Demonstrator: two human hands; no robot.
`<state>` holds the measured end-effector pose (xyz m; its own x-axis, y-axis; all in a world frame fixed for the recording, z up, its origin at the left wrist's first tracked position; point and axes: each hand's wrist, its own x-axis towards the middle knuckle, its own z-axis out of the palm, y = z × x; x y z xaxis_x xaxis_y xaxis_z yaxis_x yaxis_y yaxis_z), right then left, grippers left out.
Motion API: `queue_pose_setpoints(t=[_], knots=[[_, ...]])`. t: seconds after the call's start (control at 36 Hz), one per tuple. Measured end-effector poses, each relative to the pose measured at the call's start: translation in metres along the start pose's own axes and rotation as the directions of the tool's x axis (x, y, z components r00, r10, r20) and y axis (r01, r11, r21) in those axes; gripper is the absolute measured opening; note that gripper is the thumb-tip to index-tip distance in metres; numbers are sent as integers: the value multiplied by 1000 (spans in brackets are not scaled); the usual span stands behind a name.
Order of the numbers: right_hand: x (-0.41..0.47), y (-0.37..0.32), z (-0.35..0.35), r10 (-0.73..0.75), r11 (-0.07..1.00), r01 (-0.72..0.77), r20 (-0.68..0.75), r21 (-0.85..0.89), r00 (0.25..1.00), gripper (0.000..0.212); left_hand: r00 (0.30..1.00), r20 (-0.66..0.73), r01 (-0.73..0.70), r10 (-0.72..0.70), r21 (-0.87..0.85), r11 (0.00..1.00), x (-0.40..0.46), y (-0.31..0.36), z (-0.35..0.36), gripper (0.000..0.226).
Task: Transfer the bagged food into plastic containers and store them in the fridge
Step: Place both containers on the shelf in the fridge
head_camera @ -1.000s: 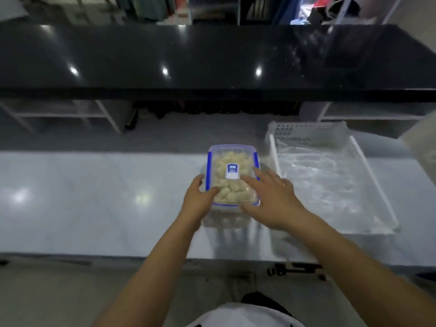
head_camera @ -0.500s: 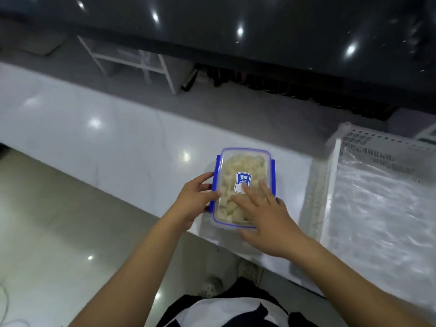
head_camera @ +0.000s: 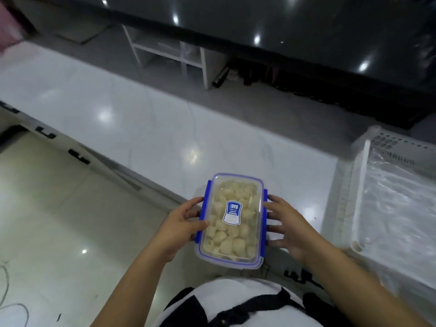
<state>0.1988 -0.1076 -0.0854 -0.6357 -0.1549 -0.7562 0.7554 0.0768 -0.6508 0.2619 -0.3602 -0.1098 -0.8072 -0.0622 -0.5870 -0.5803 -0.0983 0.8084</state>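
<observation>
while gripped by both hands (head_camera: 180,228), lidded container (head_camera: 232,219)

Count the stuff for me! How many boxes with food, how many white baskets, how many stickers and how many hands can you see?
Boxes with food: 1, the lidded plastic container
White baskets: 1, the white basket on the right
Stickers: 1, the blue and white sticker on the lid
Hands: 2, left hand and right hand, one on each side of the box
Total: 5

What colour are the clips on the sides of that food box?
Blue clips on a clear plastic container, seen best in the head view.
</observation>
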Motion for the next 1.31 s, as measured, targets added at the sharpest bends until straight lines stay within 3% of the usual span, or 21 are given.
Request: queue_pose_setpoints(t=[0.14, 0.22, 0.42, 0.58, 0.72, 0.83, 0.97, 1.08, 1.31], knots=[[-16, 29, -2, 73, 983, -57, -86, 175, 994, 20, 999, 51, 13, -13, -6, 1000, 7, -3, -7, 50], [-28, 46, -7, 87, 971, -55, -129, 234, 988, 18, 984, 168, 52, -53, 13, 999, 11, -6, -11, 48], [-92, 104, -17, 56, 932, 32, -231, 361, 971, 27, 864, 483, 76, -144, 159, 984, 11, -20, 11, 61], [-193, 173, -26, -21, 797, 319, -505, 513, 863, 39, 633, 752, -66, -186, 292, 954, -7, -8, 82, 64], [-285, 233, -21, -14, 665, 568, -753, 484, 658, 37, 368, 893, -162, -259, 336, 928, -55, -6, 170, 67], [-339, 284, -17, 114, 591, 668, -867, 452, 485, 37, 210, 911, -238, -354, 399, 885, -110, -26, 241, 66], [-389, 352, -16, 240, 466, 760, -891, 454, 385, 39, 48, 878, -350, -477, 462, 815, -176, -69, 312, 56], [-421, 406, -27, 325, 374, 814, -885, 444, 333, 42, -32, 819, -425, -573, 508, 750, -226, -105, 365, 66], [-481, 508, -62, 442, 324, 855, -864, 405, 242, 50, -95, 729, -509, -678, 550, 663, -321, -192, 455, 70]])
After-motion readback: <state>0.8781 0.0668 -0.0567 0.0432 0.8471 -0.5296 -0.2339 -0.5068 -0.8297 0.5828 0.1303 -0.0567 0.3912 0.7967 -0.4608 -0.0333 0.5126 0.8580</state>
